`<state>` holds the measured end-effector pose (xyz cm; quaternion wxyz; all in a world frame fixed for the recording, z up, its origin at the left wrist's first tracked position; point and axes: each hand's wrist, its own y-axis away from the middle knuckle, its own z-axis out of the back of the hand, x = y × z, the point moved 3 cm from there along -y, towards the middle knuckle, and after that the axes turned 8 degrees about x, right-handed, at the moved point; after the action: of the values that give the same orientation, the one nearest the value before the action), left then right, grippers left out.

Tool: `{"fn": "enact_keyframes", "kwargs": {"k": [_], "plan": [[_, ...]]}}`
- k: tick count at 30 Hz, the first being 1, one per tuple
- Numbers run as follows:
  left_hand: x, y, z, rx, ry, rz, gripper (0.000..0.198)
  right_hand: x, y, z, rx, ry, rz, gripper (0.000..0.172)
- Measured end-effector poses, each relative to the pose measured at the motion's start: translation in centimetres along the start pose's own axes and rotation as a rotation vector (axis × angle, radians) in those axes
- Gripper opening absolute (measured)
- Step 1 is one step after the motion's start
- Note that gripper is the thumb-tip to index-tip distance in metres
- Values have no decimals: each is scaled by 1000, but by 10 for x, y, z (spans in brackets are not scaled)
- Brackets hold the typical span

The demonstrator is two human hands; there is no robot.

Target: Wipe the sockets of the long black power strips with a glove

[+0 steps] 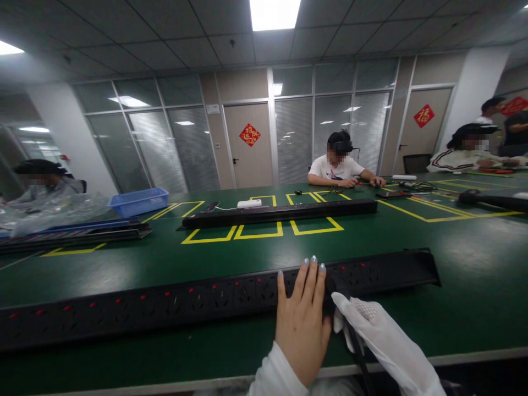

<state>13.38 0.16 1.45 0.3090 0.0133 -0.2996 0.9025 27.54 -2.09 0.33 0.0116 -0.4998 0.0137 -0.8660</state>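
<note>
A long black power strip [206, 300] with a row of sockets and small red switches lies across the table in front of me. My left hand [303, 319] is bare and rests flat on the strip, fingers stretched out over its sockets. Beside it, my right hand [375, 330], in a white dotted glove, closes around a black plug [330, 285] held against the strip's face. A thick black cord [359, 357] runs down from under the gloved fingers. The plug's front is hidden, so I cannot tell whether its pins are in a socket.
Another black strip [284, 213] lies farther back, with a white adapter [249, 203] behind it. Yellow tape outlines mark the green table [173, 264]. A blue basket [140, 202] and clear plastic wrap [61, 212] sit at left. Co-workers sit across and at both sides.
</note>
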Motion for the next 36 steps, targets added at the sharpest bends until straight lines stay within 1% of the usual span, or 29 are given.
{"fn": "enact_keyframes", "kwargs": {"k": [2,6,11,14,17,22,26,29,31,34,36], "plan": [[0,-1,-1,-3,2,-3,66,0,0,0,-4,-4,-15,59],[0,-2,-1,-14,6,-1,65,2,1,1,-33,30,15,59],[0,-1,1,-14,14,-8,66,4,1,1,-2,6,-19,59],[0,-1,2,-15,10,-6,65,6,2,1,-3,11,-2,58],[0,0,2,-16,11,-6,65,3,0,-1,-22,18,14,55],[1,0,1,-5,35,-14,67,-6,-1,-4,-38,36,0,46],[2,0,0,-1,36,-15,68,0,3,-2,-39,-15,29,45],[2,1,0,-1,37,-21,69,5,7,-2,-36,-15,35,47],[2,1,0,-1,43,-20,68,5,10,-2,-56,-35,41,50],[2,1,0,7,57,-11,67,2,16,-2,-83,-139,47,59],[1,0,0,21,61,-4,68,0,19,0,-101,-219,16,64]]}}
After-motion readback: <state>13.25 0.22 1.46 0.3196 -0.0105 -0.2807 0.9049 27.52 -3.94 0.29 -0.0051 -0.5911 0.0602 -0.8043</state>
